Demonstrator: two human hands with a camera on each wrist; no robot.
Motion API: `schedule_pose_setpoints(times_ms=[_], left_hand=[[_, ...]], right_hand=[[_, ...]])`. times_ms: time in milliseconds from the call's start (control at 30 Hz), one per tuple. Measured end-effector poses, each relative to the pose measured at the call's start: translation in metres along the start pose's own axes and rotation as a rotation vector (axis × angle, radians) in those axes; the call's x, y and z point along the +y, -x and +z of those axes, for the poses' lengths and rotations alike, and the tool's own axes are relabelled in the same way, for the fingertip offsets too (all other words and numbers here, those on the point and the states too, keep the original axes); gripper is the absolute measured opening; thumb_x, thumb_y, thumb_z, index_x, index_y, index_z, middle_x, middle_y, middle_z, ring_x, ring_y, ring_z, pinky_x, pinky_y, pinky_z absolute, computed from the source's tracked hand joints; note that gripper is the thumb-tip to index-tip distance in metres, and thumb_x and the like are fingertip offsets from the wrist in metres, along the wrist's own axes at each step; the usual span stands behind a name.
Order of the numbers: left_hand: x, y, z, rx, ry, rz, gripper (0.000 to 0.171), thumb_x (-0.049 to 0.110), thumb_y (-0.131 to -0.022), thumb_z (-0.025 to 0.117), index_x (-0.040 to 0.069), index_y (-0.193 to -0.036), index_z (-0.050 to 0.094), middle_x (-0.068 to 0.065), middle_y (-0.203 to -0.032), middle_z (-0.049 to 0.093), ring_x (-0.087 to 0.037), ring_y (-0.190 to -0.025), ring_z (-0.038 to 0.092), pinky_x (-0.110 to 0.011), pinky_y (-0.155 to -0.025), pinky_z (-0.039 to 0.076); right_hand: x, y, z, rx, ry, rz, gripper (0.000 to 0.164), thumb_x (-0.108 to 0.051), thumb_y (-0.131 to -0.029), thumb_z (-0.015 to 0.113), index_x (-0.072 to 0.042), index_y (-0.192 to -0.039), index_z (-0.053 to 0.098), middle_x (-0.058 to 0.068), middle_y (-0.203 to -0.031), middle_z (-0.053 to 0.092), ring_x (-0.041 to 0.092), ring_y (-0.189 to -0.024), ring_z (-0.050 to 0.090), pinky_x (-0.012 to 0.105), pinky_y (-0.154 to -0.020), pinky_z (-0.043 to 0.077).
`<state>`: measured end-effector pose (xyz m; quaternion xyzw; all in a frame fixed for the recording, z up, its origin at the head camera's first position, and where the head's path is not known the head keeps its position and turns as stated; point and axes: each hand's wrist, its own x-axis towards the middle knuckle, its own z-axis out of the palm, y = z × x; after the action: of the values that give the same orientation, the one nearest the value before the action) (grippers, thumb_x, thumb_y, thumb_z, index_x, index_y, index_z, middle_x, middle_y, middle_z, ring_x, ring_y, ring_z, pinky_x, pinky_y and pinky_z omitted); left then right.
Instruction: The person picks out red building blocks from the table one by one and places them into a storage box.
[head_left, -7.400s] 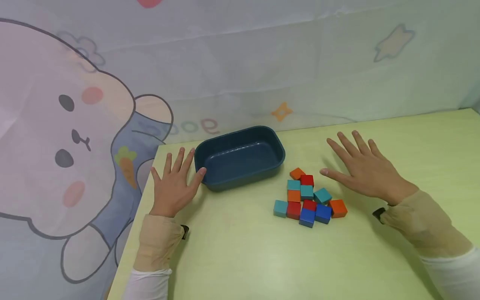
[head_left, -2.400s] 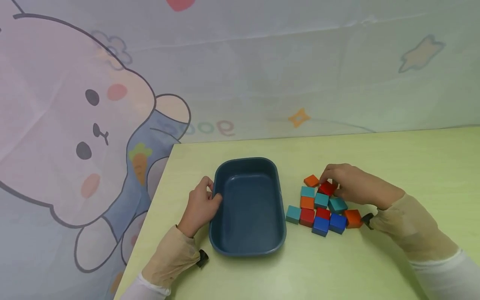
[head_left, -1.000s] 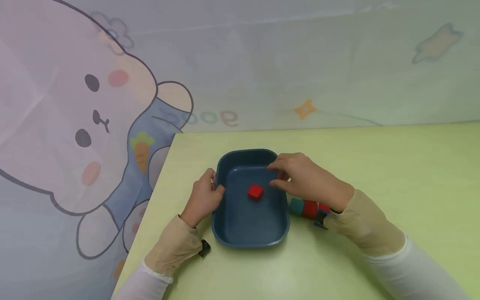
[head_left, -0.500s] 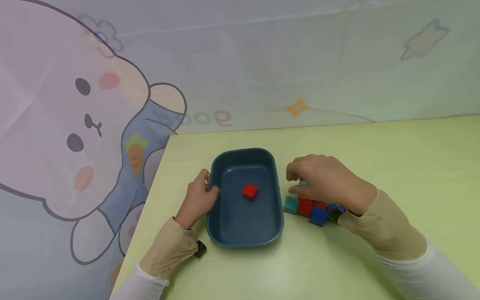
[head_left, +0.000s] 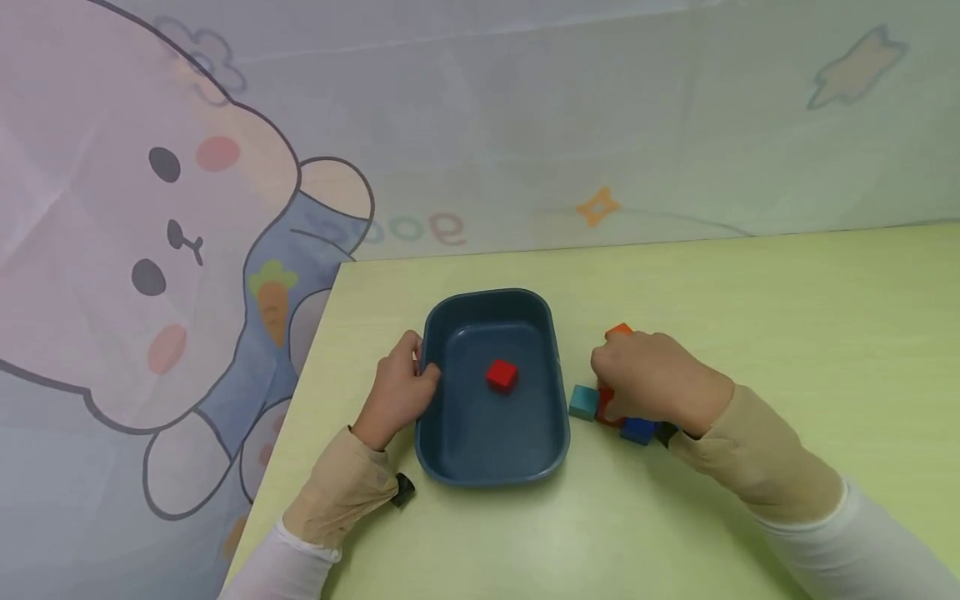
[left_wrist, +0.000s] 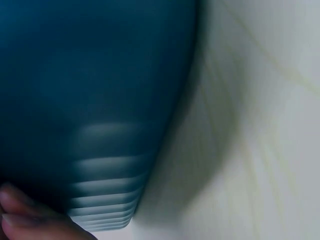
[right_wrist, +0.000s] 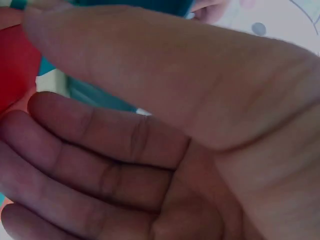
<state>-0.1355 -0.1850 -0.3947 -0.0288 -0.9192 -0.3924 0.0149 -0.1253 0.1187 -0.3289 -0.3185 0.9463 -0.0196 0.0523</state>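
My left hand [head_left: 397, 387] grips the left rim of a dark blue rectangular plastic container [head_left: 491, 471], thumb over the edge and fingers outside. In the left wrist view its ribbed outer wall [left_wrist: 100, 165] is close by, with fingers [left_wrist: 40, 225] at the corner. A red block [head_left: 502, 377] lies inside. My right hand [head_left: 660, 379] is low over the pile of blocks to the right, thumb at a red block [head_left: 606, 410]. In the right wrist view a red block [right_wrist: 15, 65] is near the curled fingers [right_wrist: 75, 120]; I cannot tell whether they pinch it.
Around the right hand show an orange block [head_left: 619, 331] behind, a teal block [head_left: 583, 402] at the left and a blue block [head_left: 638, 431] in front. The hand hides other blocks. The pale yellow table [head_left: 847, 333] meets a printed cloth backdrop [head_left: 487, 125].
The container was turned and pulled nearer by my left hand. My right hand carried a red block into it, let go, and moved back right, down onto the pile.
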Motion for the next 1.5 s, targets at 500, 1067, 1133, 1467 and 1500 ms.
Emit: schedule_pose_setpoints(times_ms=[500,1067,1133,1467,1500], left_hand=[[-0.005,0.003,0.0,-0.002,-0.008,-0.014,0.013,0.005,-0.09,0.05,0.009,-0.082,0.041,0.005,-0.049,0.035,-0.012,-0.041,0.038,-0.023,-0.042,0.034],[-0.001,0.003,0.002,-0.01,-0.001,-0.006,0.015,0.005,-0.09,0.051,0.009,-0.082,0.04,0.005,-0.049,0.033,-0.012,-0.04,0.036,-0.023,-0.042,0.032],[0.0,0.003,0.002,-0.011,0.004,-0.006,0.014,0.005,-0.09,0.051,0.009,-0.082,0.04,0.005,-0.048,0.033,-0.012,-0.04,0.036,-0.022,-0.042,0.032],[0.001,0.002,0.0,-0.01,0.013,-0.002,0.012,0.005,-0.091,0.05,0.008,-0.083,0.042,0.004,-0.049,0.036,-0.012,-0.04,0.039,-0.022,-0.041,0.034],[0.001,0.002,-0.001,-0.007,0.012,0.001,0.012,0.005,-0.091,0.051,0.008,-0.083,0.042,0.004,-0.049,0.036,-0.012,-0.04,0.039,-0.022,-0.041,0.034]], right_hand=[[-0.014,-0.007,0.015,-0.019,-0.057,0.019,0.029,0.007,-0.058,0.069,-0.013,-0.054,0.048,-0.002,-0.052,0.044,0.012,-0.049,0.037,0.023,-0.041,0.032],[-0.011,-0.003,0.013,-0.061,-0.107,-0.023,0.03,0.011,-0.061,0.069,-0.012,-0.055,0.05,-0.003,-0.054,0.043,0.011,-0.053,0.033,0.018,-0.045,0.027],[-0.009,-0.001,0.01,-0.057,-0.113,-0.026,0.031,0.011,-0.061,0.068,-0.013,-0.054,0.048,-0.003,-0.054,0.041,0.011,-0.053,0.031,0.019,-0.046,0.025],[-0.008,0.013,-0.019,0.101,-0.087,-0.01,0.018,-0.005,-0.073,0.078,-0.01,-0.068,0.061,0.001,-0.067,0.055,0.015,-0.054,0.05,0.024,-0.049,0.042],[-0.009,0.014,-0.022,0.122,-0.09,-0.013,0.016,-0.006,-0.073,0.079,-0.008,-0.073,0.063,0.002,-0.07,0.057,0.016,-0.056,0.052,0.025,-0.051,0.045]])
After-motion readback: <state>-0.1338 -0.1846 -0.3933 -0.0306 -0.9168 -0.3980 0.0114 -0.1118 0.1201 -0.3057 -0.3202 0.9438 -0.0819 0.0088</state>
